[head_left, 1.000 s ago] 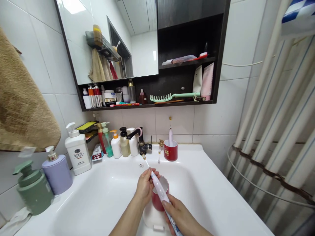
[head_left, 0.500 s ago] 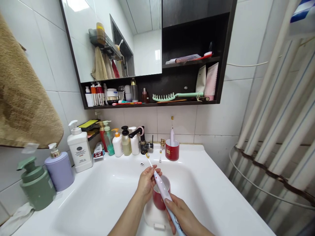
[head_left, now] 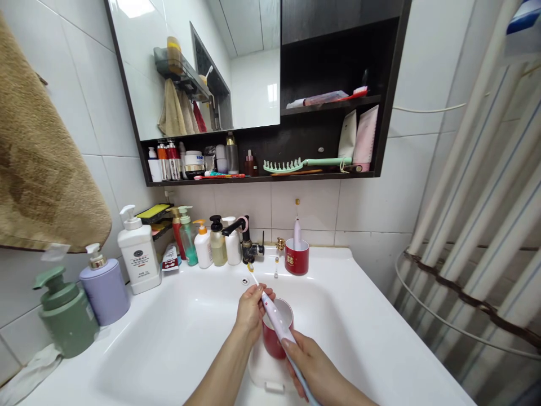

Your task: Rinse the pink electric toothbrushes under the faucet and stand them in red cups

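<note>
An electric toothbrush (head_left: pixel 275 317) with a pale pink-lilac body slants across the basin, its small yellowish head pointing up and away. My left hand (head_left: pixel 250 311) pinches it near the neck, where the brush head meets the handle. Around the lower handle my right hand (head_left: pixel 310 363) is closed. Below the toothbrush a red cup (head_left: pixel 274 341) with a white inside stands in the sink, on a white lidded piece (head_left: pixel 258 369) whose kind I cannot tell. My hands partly cover the cup.
Behind the basin (head_left: pixel 177 304) are a black faucet (head_left: pixel 245 239) and another red cup (head_left: pixel 296 259) holding a lilac brush handle. Several pump bottles line the left rim, including a green one (head_left: pixel 67 318). A mirrored cabinet (head_left: pixel 262 179) hangs above; pipes (head_left: pixel 477 254) run at the right.
The view has shifted very slightly. Both hands keep their hold on the toothbrush, which has turned a little about its length.
</note>
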Tool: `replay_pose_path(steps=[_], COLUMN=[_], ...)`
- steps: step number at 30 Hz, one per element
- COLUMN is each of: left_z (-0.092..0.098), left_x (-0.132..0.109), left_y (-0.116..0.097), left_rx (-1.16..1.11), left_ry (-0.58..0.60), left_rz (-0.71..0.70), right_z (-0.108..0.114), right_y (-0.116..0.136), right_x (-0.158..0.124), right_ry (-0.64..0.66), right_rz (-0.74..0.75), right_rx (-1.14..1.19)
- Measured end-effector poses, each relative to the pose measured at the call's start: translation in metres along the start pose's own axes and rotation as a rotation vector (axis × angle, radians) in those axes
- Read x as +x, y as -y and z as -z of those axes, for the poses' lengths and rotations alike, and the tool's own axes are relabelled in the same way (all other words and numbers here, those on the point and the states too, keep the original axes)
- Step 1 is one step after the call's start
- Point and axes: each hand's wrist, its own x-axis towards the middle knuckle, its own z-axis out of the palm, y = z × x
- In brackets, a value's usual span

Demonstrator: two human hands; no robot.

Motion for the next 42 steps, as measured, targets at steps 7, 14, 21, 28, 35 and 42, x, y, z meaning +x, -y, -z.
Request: replay_pose_path(steps=[7, 14, 21, 28, 35, 42], left_z=[-0.002, -0.001, 0.001, 0.001, 0.0, -0.001], left_x=[-0.001, 0.0, 0.004, 0.004, 0.004, 0.003], left_y=[0.001, 0.003, 0.003, 0.003, 0.003, 0.003], left_rx=[-0.023, -0.037, -0.086, -0.078, -0.076, -0.062], left_ry=[0.004, -0.006, 0.014, -0.006, -0.03, -0.052], left_rz=[-0.038, -0.044, -0.042, -0.035, -0.028, -0.03], right_z=[0.005, 0.004, -0.001, 0.001, 0.001, 0.002], right_y=[-0.016, -0.005, 0.002, -0.001, 0.005, -0.001], right_x=[0.008, 0.001, 0.0, 0.001, -0.001, 0.002], right_ry=[-0.125, -0.082, -0.052, -0.033, 0.013, -0.073], right_rz=[0.088, 0.06, 0.036, 0.013, -0.04, 0.034], right_rx=[-0.235, -0.191, -0.139, -0.128, -0.102, -0.231])
